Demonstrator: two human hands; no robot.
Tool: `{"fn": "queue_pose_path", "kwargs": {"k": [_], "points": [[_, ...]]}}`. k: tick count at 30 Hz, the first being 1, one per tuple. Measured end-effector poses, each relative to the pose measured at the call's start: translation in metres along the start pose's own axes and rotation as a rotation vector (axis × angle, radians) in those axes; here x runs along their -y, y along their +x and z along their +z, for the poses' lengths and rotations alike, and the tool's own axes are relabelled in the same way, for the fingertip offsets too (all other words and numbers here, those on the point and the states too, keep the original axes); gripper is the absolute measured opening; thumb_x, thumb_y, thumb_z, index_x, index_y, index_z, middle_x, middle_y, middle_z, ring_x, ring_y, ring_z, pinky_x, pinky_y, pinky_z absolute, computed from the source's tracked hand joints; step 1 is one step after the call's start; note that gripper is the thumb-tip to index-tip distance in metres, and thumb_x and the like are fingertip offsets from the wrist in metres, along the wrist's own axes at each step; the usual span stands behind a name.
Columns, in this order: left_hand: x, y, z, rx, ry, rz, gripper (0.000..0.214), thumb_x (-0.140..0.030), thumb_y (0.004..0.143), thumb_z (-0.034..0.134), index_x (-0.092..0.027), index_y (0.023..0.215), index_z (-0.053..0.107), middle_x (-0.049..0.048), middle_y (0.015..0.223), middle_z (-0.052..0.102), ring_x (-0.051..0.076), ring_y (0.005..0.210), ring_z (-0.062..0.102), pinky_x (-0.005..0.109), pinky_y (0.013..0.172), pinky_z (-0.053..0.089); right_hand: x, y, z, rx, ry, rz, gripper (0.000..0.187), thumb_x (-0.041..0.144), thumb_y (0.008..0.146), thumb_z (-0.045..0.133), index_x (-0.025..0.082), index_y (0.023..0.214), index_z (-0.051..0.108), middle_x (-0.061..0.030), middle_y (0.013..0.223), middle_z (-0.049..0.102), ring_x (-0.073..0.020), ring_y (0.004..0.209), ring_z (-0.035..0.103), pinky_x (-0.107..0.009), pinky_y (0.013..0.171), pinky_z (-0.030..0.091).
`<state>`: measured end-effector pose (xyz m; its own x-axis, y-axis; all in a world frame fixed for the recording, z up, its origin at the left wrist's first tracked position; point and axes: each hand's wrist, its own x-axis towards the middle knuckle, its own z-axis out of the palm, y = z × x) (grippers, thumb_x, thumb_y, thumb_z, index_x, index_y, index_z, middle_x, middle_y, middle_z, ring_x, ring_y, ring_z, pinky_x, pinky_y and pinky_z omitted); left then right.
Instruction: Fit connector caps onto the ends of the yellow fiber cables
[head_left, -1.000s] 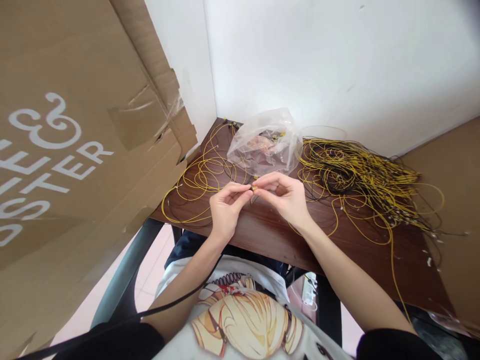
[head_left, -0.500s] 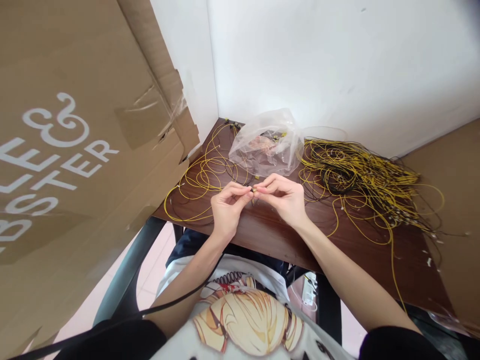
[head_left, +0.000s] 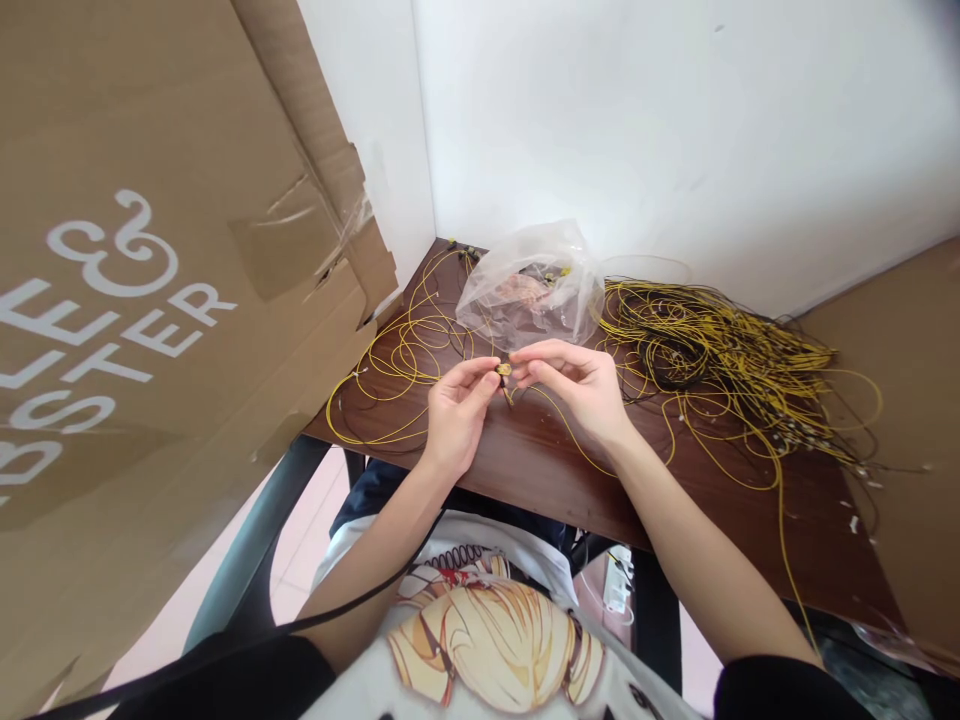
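Between the thumb and index finger of my left hand is a small yellow-and-black part, with a short dark piece hanging below it. Its exact kind is too small to tell. My right hand is just to the right of the part, thumb and fingertips apart. Whether a fingertip touches the part I cannot make out. A thin yellow wire curves from beneath the hands across the brown table.
Behind my hands lies a clear plastic bag with small parts inside. Loose yellow wires loop at the left, and a large yellow-and-black wire bundle spreads at the right. A big cardboard box borders the left.
My right fingers have opened and drawn slightly right from the small part, which shows more now. A yellow wire now appears below my right hand. My left hand keeps its pinch.
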<state>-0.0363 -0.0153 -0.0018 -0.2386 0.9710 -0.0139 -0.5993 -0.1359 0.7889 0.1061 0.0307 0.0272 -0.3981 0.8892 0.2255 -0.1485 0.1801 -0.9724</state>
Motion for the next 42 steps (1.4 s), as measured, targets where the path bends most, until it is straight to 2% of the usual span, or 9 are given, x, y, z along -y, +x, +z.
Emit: {"fn": "queue_pose_path", "kwargs": {"k": [5,12,17,21,24,29,34,38,42], "points": [[-0.002,0.000,-0.004,0.064,-0.104,-0.113,0.027,-0.026,0.062,0.083,-0.021,0.087,0.074,0.0018,0.081,0.067,0.009,0.073,0.060,0.022,0.073,0.051,-0.007,0.002,0.000,-0.040,-0.053,0.004,0.014,0.028,0.079,0.066,0.020,0.088,0.073,-0.0032,0.087,0.071,-0.0128,0.073,0.066,-0.028,0.067,0.057],[-0.001,0.001,-0.005,0.117,-0.099,-0.132,0.025,-0.026,0.066,0.080,-0.022,0.090,0.073,0.0009,0.082,0.066,0.009,0.075,0.060,0.024,0.078,0.050,-0.008,0.002,0.004,-0.014,-0.075,0.035,0.017,0.031,0.077,0.067,0.018,0.087,0.073,-0.0028,0.082,0.071,-0.0131,0.071,0.065,-0.029,0.068,0.055],[-0.001,-0.001,-0.005,0.103,-0.102,-0.138,0.023,-0.023,0.066,0.080,-0.021,0.088,0.072,0.0005,0.082,0.067,0.009,0.077,0.060,0.022,0.075,0.049,-0.006,0.002,0.004,-0.018,-0.065,0.051,0.015,0.030,0.077,0.068,0.020,0.087,0.073,-0.0026,0.085,0.072,-0.0141,0.074,0.067,-0.031,0.073,0.056],[-0.002,-0.002,-0.003,0.061,-0.109,-0.154,0.023,-0.020,0.063,0.081,-0.020,0.084,0.072,0.0002,0.080,0.066,0.008,0.075,0.061,0.019,0.070,0.050,-0.008,0.008,-0.011,-0.117,-0.137,0.021,0.015,0.029,0.077,0.067,0.020,0.087,0.072,-0.0032,0.085,0.073,-0.0151,0.075,0.067,-0.032,0.075,0.056],[-0.002,-0.002,-0.003,0.041,-0.109,-0.166,0.024,-0.019,0.062,0.082,-0.019,0.083,0.071,-0.0002,0.079,0.066,0.007,0.072,0.061,0.018,0.068,0.050,-0.010,0.013,-0.028,-0.183,-0.337,0.003,0.017,0.030,0.080,0.063,0.018,0.089,0.072,-0.0041,0.084,0.073,-0.0164,0.072,0.067,-0.033,0.071,0.054],[-0.003,-0.002,-0.004,0.043,-0.089,-0.163,0.023,-0.020,0.063,0.081,-0.018,0.083,0.069,-0.0008,0.078,0.066,0.006,0.067,0.060,0.019,0.066,0.051,-0.011,0.013,-0.045,-0.189,-0.934,0.053,0.016,0.025,0.080,0.059,0.019,0.085,0.073,-0.0044,0.079,0.072,-0.0181,0.065,0.063,-0.035,0.069,0.049],[-0.001,-0.006,-0.002,0.019,0.054,-0.057,0.021,-0.021,0.065,0.079,-0.017,0.083,0.069,-0.0001,0.080,0.065,0.008,0.069,0.060,0.019,0.064,0.051,-0.011,0.010,-0.047,-0.012,-1.132,0.113,0.013,0.023,0.077,0.065,0.019,0.086,0.074,-0.0055,0.086,0.070,-0.0186,0.072,0.062,-0.033,0.072,0.047],[0.001,-0.010,0.000,0.010,0.278,0.106,0.018,-0.020,0.068,0.076,-0.016,0.084,0.068,0.0016,0.082,0.065,0.011,0.074,0.061,0.022,0.067,0.053,-0.009,0.010,-0.045,0.018,-1.213,0.122,0.014,0.020,0.079,0.064,0.020,0.086,0.075,-0.0065,0.093,0.068,-0.0179,0.076,0.061,-0.031,0.073,0.046],[0.002,-0.012,0.000,0.031,0.382,0.222,0.018,-0.017,0.071,0.074,-0.017,0.087,0.067,0.0014,0.084,0.063,0.011,0.079,0.061,0.023,0.074,0.052,-0.003,0.011,-0.040,-0.006,-1.007,0.069,0.013,0.020,0.080,0.063,0.018,0.085,0.075,-0.0050,0.086,0.069,-0.0155,0.072,0.060,-0.029,0.068,0.045]]}}
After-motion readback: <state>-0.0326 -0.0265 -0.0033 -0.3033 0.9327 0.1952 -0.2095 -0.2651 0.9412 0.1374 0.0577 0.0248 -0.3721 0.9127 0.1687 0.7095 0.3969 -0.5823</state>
